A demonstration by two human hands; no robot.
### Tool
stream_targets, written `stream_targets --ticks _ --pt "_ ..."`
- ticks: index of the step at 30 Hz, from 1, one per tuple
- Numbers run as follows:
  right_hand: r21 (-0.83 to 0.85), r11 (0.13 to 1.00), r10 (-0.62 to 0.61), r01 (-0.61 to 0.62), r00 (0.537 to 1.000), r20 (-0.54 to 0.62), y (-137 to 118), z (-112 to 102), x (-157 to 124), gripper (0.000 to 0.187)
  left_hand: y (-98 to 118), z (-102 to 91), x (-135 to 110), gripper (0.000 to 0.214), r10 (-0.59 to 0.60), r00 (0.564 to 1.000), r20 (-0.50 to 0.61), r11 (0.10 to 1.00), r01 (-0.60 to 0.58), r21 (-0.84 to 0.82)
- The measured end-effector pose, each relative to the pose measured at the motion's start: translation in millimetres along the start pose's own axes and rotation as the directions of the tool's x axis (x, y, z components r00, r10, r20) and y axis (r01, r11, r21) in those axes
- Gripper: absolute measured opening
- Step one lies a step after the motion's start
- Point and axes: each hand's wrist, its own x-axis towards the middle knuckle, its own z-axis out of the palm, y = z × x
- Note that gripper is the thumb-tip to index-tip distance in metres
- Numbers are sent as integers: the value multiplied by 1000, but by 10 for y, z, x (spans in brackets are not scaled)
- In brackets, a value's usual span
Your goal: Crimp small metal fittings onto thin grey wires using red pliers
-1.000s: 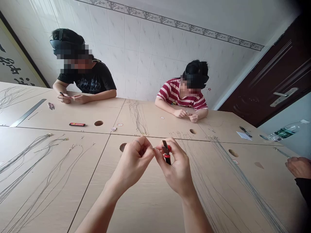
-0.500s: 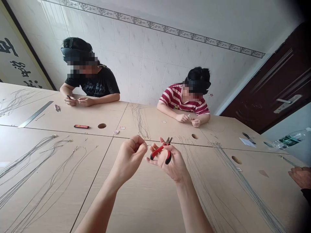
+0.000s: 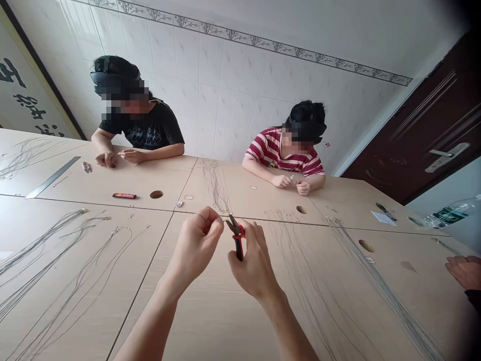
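Note:
Red-and-black pliers (image 3: 238, 240) are gripped in my right hand (image 3: 253, 263), with their metal jaws parted and pointing up and left. My left hand (image 3: 199, 243) is pinched closed just left of the jaws. What its fingertips hold is too small to make out. Both hands are above the wooden table (image 3: 203, 311). Beyond them lies a bundle of thin grey cords (image 3: 215, 185) with small gold-coloured ends close behind my left fingertips.
More cord bundles lie left (image 3: 71, 245) and right (image 3: 379, 281). A red-and-black box cutter (image 3: 124, 195), a metal ruler (image 3: 56, 175) and a plastic bottle (image 3: 451, 213) rest on the table. Two people sit opposite; another person's hand (image 3: 464, 273) is at the right edge.
My right hand has turned over and closed around the pliers, which lay across its open fingers before. The jaws have swung left toward my left fingertips. My left hand stays pinched.

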Motion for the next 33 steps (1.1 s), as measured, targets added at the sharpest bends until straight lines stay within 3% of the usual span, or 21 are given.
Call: stream_targets --ticks 20,33 --pt "-65 997 -46 42 997 -68 -14 -4 -25 49 57 65 -68 18 113 994 2 990 -112 90" --pt "-45 999 -23 20 997 -72 -7 -19 -8 21 47 83 -63 17 113 993 26 985 -116 125"
